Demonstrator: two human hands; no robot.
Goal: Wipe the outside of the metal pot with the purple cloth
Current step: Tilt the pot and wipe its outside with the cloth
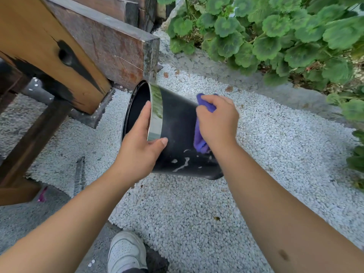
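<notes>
A black metal pot (177, 127) with a shiny steel band at its rim is tipped on its side above white gravel, its mouth facing left. My left hand (138, 146) grips the rim, thumb on the outer wall and fingers over the edge. My right hand (216, 121) presses a bunched purple cloth (199, 138) against the pot's outer wall near its base. Pale smears show on the lower wall under the cloth.
A wooden bench (59, 56) with a rusty metal beam stands close on the left, almost touching the pot's rim. Green plants (285, 36) fill the upper right. White gravel (197, 213) covers the ground. A white shoe (126, 251) is at the bottom.
</notes>
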